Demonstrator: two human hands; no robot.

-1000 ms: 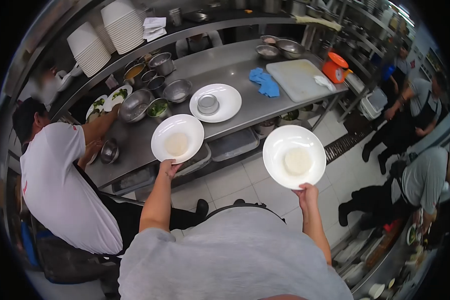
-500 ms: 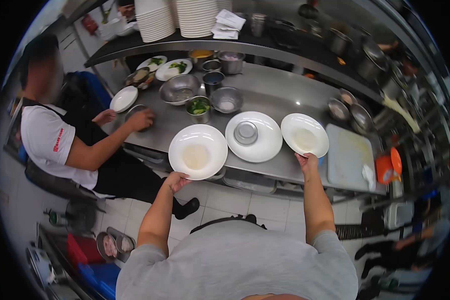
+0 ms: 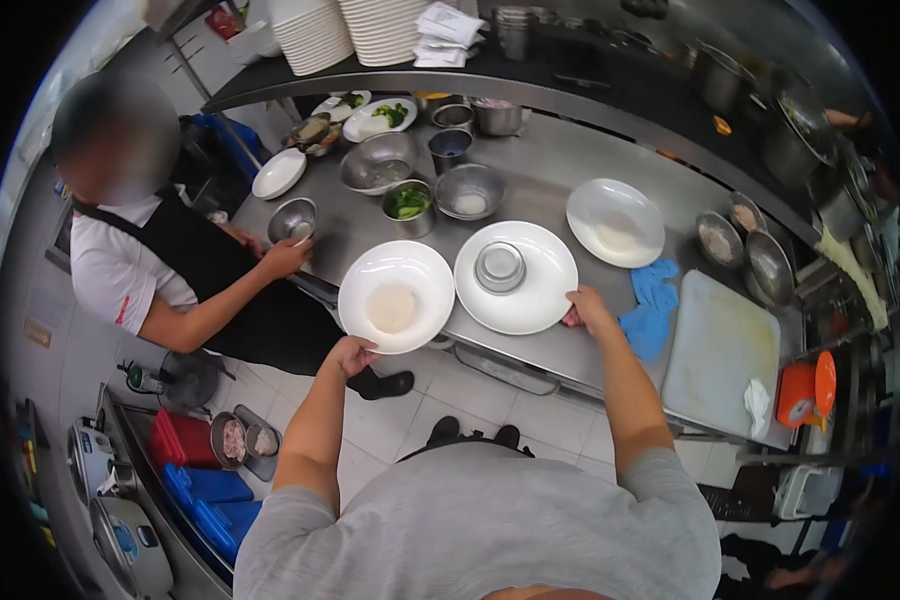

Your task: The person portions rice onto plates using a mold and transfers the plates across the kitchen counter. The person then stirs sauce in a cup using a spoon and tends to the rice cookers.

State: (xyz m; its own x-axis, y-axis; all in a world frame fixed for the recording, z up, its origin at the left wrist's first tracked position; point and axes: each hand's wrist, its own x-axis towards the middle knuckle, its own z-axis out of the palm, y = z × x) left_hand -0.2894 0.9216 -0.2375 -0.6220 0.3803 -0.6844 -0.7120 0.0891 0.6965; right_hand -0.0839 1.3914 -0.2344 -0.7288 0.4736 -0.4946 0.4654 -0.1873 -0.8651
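My left hand (image 3: 351,355) grips the near rim of a white plate (image 3: 425,275), with a round, flat, pale mound (image 3: 391,307) on it that looks like rice. My right hand (image 3: 590,308) is closed on the right rim of a second white plate (image 3: 542,300). An upside-down metal cup or mould (image 3: 500,266) stands on that plate, and what is under it is hidden. A third white plate (image 3: 630,205) with a similar pale mound (image 3: 618,233) sits farther back on the steel counter (image 3: 555,160).
At left a co-worker's hand (image 3: 288,258) holds a metal bowl (image 3: 292,220). Several metal bowls and a pot of greens (image 3: 408,203) stand behind the plates. Right of me lie a blue cloth (image 3: 650,310), a cutting board (image 3: 722,350) and an orange scale (image 3: 798,395).
My right hand has let go of the third plate, which now sits farther back, and has taken the middle plate's rim. The blue cloth has come into full view. The co-worker now lifts the bowl.
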